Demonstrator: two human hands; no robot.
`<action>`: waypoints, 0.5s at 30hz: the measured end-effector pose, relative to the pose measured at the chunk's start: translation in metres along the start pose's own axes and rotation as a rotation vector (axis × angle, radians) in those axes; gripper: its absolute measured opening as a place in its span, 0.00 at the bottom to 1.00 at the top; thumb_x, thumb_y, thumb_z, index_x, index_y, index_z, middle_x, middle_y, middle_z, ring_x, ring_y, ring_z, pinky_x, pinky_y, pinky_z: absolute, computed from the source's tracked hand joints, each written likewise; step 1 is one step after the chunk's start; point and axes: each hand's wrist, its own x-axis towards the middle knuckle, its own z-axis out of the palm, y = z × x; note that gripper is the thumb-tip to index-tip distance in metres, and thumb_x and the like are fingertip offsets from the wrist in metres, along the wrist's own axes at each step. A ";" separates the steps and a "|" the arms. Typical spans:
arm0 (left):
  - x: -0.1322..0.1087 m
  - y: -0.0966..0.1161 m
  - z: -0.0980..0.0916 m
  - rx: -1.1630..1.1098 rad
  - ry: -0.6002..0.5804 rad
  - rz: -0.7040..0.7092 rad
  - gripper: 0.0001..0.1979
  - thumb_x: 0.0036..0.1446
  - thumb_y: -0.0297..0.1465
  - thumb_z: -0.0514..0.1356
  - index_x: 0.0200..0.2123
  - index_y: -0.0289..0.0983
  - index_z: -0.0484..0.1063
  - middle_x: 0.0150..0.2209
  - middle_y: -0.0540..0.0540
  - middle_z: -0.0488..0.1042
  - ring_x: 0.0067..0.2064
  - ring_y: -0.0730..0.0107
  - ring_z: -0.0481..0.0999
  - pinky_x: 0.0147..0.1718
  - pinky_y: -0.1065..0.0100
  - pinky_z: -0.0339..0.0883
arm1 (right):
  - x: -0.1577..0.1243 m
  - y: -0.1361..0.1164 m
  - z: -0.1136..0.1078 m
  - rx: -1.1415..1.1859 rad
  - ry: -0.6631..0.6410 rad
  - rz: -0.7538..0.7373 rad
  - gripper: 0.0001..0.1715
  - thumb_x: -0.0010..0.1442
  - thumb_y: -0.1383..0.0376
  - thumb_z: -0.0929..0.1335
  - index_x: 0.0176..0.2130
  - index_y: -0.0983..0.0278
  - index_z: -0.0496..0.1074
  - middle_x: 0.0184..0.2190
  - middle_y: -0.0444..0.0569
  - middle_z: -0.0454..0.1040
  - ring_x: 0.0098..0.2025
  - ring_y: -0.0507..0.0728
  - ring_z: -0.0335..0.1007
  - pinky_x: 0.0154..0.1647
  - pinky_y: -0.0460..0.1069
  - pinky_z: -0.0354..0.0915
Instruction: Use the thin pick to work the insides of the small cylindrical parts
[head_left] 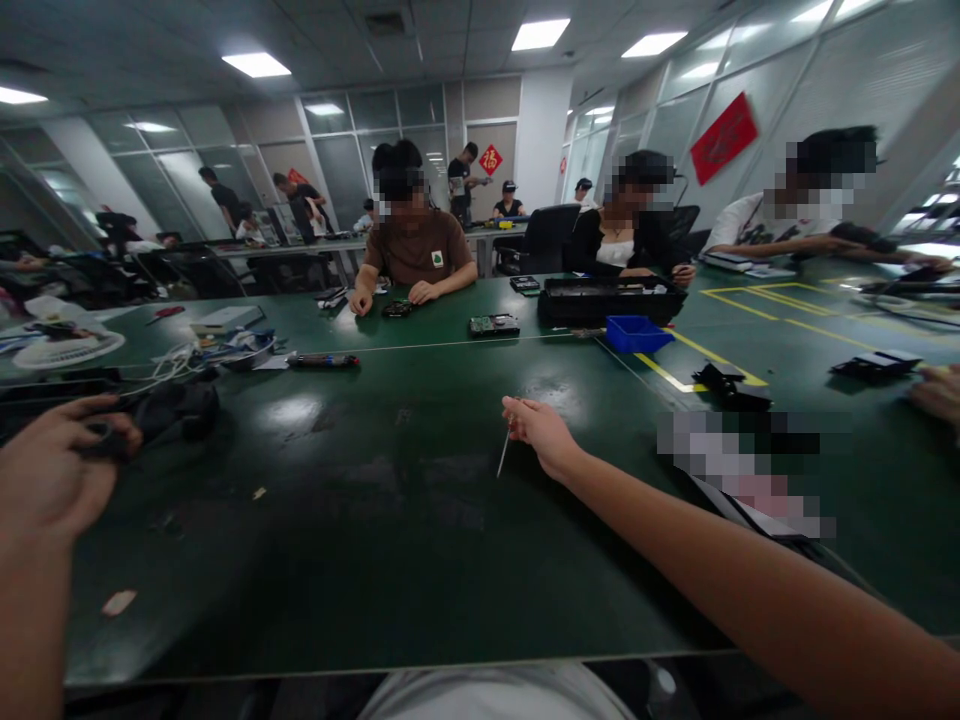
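Observation:
My right hand (546,434) is closed around a thin screwdriver (503,456), whose metal shaft points down over the middle of the green table (337,590). At the left edge, my left hand (56,465) has its fingers curled around a dark object (105,440), which looks short and rounded; its exact kind is unclear. Just beyond that hand lies a black bulky item (176,408) with pale cables near it.
A blue bin (637,334), a circuit board device (494,325) and a long black case (611,302) stand further back. Black brackets (733,388) lie to the right. A multicoloured tool (324,361) is at left. Several people sit across the table.

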 end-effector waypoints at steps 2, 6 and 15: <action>-0.009 0.001 0.018 -0.109 -0.175 -0.106 0.16 0.45 0.14 0.48 0.35 0.32 0.68 0.25 0.54 0.66 0.31 0.80 0.67 0.36 0.74 0.63 | 0.000 -0.001 -0.001 0.028 0.002 0.008 0.16 0.53 0.53 0.72 0.25 0.63 0.72 0.17 0.41 0.64 0.24 0.52 0.62 0.30 0.49 0.64; -0.044 0.016 0.075 -0.192 -0.527 -0.118 0.20 0.42 0.18 0.50 0.40 0.33 0.69 0.25 0.51 0.67 0.30 0.75 0.66 0.33 0.73 0.61 | 0.001 -0.003 -0.002 0.063 0.005 0.030 0.12 0.54 0.58 0.70 0.26 0.63 0.72 0.18 0.43 0.66 0.23 0.52 0.62 0.27 0.49 0.62; -0.129 -0.001 0.193 0.282 -0.910 0.164 0.34 0.48 0.21 0.61 0.60 0.37 0.58 0.48 0.42 0.72 0.46 0.62 0.73 0.48 0.62 0.65 | -0.009 -0.001 0.007 0.125 0.016 0.023 0.05 0.48 0.63 0.69 0.24 0.63 0.72 0.21 0.45 0.69 0.24 0.52 0.62 0.25 0.48 0.60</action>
